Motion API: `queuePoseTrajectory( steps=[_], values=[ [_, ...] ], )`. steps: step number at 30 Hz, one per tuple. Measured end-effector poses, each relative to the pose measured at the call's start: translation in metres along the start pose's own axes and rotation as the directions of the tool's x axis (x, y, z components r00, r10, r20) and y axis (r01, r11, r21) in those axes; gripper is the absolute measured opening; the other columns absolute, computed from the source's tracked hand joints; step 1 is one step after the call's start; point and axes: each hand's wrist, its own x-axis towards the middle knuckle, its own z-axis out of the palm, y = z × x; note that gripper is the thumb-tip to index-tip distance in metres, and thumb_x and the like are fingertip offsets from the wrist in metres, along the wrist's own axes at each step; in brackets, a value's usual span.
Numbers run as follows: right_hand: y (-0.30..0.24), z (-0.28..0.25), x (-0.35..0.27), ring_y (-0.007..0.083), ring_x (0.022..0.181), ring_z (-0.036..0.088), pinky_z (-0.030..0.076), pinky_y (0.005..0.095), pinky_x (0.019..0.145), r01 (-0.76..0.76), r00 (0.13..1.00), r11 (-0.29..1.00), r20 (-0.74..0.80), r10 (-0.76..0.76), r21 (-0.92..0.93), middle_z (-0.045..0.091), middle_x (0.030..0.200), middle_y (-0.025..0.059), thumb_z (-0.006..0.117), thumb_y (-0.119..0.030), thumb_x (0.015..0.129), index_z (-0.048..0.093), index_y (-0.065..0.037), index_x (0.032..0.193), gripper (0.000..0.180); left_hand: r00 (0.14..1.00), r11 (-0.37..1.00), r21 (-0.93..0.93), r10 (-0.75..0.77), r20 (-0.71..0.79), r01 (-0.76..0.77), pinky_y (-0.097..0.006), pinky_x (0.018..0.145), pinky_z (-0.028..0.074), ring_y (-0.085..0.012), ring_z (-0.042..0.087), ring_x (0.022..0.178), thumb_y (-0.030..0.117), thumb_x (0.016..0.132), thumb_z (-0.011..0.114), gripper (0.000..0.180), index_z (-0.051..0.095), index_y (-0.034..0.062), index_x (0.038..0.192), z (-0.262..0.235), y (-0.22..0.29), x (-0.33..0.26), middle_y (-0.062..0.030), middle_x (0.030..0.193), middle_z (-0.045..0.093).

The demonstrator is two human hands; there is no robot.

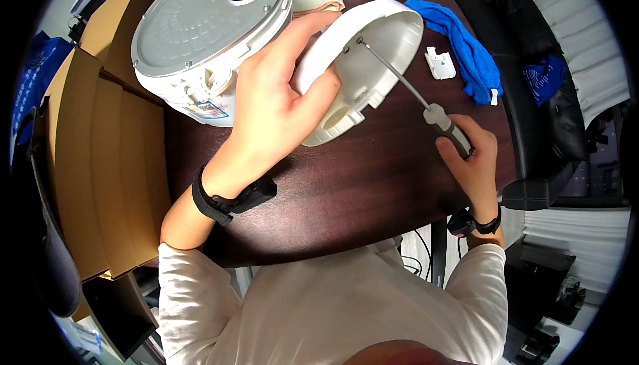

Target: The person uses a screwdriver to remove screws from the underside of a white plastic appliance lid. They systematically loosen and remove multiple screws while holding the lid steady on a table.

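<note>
The head view shows the left hand (273, 102) pinching the left edge of a rounded white plastic cover (353, 75) between its thumb and fingers, the thumb on the near rim and the other fingertips partly hidden. The cover lies just beyond and to the right of that palm, tilted so its hollow inside faces right. The right hand (478, 155), well apart from the cover at its lower right, is curled around the grey-and-white handle of a screwdriver (436, 117). The metal shaft slants up and left into the hollow, its tip at a small dark screw point; whether it is seated cannot be told. Left of the cover, a drum-shaped white appliance body (200, 25) turns its grey base plate, with an oval opening, upward. Right of the cover, a small white plastic piece (440, 64) lies near a crumpled blue cloth (466, 52) on the dark wood-grain table (359, 192).
</note>
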Motion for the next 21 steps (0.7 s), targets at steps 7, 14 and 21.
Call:
queuePoseTrajectory(
  steps=[7,14,21],
  values=[
    [0.02,0.019,0.005,0.0058,0.05,0.045,0.033,0.0208,0.047,-0.193,0.981,0.844,0.074,0.181,0.501,0.052,0.061,0.0,0.047,-0.017,0.095,0.059,0.0,0.092,0.021,0.999,0.998,0.059,0.016,0.048,-0.019,-0.03,0.09,0.044,-0.0192,0.059,0.103,0.001,0.079,0.05,0.046,0.051,0.0007,0.125,-0.008,0.004,0.006,-0.0132,0.109,0.062],
    [0.026,0.031,0.015,0.0047,0.049,0.044,0.033,0.0183,0.046,-0.266,0.964,0.725,0.153,0.219,0.636,0.048,0.062,-0.0014,0.052,-0.017,0.094,0.054,-0.003,0.098,0.015,0.992,0.985,0.136,0.117,-0.045,-0.11,-0.035,0.079,0.047,-0.0315,0.06,0.083,0.004,0.075,0.053,0.048,0.052,-0.001,0.122,-0.005,-0.001,0.006,-0.0174,0.089,0.059],
    [0.031,0.02,0.022,0.0099,0.063,0.049,0.038,0.0241,0.056,0.155,0.969,0.976,-0.215,-0.12,0.155,0.052,0.073,0.0022,0.073,-0.012,0.077,0.051,-0.004,0.103,0.035,0.995,0.984,0.152,0.097,-0.014,-0.094,-0.033,0.08,0.046,-0.0272,0.06,0.084,0.001,0.076,0.053,0.048,0.051,-0.0016,0.124,-0.007,0.0,0.005,-0.016,0.09,0.059]
  ],
)
